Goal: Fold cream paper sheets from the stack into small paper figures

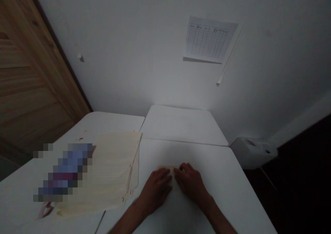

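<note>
First, at far left, a pixelated blue-and-purple object, impossible to make out, on the white smooth surface; next, a ragged stack of cream paper sheets; then the left hand and right hand, spread, fingertips close together on a pale paper sheet, mostly hidden; last, a white plastic jerrycan.

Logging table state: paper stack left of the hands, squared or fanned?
Fanned: the paper stack shows separate sheet edges splaying along its right side, not lined up.
</note>
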`<state>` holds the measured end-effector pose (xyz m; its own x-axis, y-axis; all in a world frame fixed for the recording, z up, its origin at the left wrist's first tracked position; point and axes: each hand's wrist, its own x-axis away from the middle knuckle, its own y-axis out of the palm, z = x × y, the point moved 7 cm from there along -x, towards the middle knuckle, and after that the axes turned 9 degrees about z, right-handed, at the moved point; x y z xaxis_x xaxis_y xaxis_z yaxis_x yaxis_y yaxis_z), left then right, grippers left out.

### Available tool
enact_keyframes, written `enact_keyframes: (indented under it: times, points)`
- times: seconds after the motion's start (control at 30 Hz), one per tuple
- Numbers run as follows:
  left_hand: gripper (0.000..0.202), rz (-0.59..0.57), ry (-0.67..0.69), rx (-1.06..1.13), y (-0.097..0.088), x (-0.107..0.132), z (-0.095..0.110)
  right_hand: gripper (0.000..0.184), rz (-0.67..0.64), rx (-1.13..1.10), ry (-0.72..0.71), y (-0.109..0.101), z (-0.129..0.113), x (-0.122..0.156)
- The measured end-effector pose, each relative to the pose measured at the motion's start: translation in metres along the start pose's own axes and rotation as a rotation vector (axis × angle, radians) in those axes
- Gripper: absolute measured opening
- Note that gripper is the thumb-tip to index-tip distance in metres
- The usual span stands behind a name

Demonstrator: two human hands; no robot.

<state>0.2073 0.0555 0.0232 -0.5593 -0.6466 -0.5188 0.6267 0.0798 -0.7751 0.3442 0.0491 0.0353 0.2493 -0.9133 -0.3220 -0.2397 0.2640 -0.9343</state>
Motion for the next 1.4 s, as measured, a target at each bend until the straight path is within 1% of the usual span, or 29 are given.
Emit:
enact_keyframes:
  times: [0.13, 0.2, 0.3, 0.43, 0.57, 0.73, 0.83, 0.93, 1.2, 1.4]
  points:
    - [0.032, 0.057, 0.003, 0.036, -0.002, 0.001, -0.002, 0.028, 0.051, -0.06, -0.075, -0.004, -0.008, 0.008]
    - [0.032, 0.057, 0.01, 0.038, 0.0, 0.004, -0.004, 0.031, 0.042, -0.083, -0.112, -0.004, -0.01, 0.009]
    - [0.033, 0.054, 0.024, 0.032, 0.001, 0.008, -0.006, 0.03, 0.025, -0.103, -0.142, -0.003, -0.011, 0.008]
    - [0.033, 0.054, 0.04, 0.037, -0.001, 0.012, -0.008, 0.03, 0.029, -0.088, -0.126, -0.005, -0.011, 0.006]
    - [0.031, 0.061, 0.022, 0.025, -0.004, 0.015, -0.009, 0.032, 0.013, -0.101, -0.08, -0.008, -0.012, 0.01]
    - [0.027, 0.071, -0.021, 0.016, -0.007, 0.02, -0.012, 0.044, -0.037, -0.146, -0.053, -0.007, -0.009, 0.015]
    - [0.025, 0.058, -0.038, 0.007, -0.011, 0.022, -0.014, 0.045, -0.044, -0.149, -0.055, -0.004, -0.008, 0.015]
    - [0.027, 0.031, -0.016, -0.028, -0.016, 0.024, -0.014, 0.047, -0.036, -0.144, -0.058, -0.003, -0.009, 0.015]
    - [0.03, 0.001, 0.037, -0.15, -0.026, 0.029, -0.009, 0.044, -0.028, -0.15, -0.073, -0.008, -0.013, 0.017]
    - [0.028, 0.015, 0.015, -0.206, -0.026, 0.039, -0.016, 0.041, -0.012, -0.139, -0.04, -0.003, -0.011, 0.02]
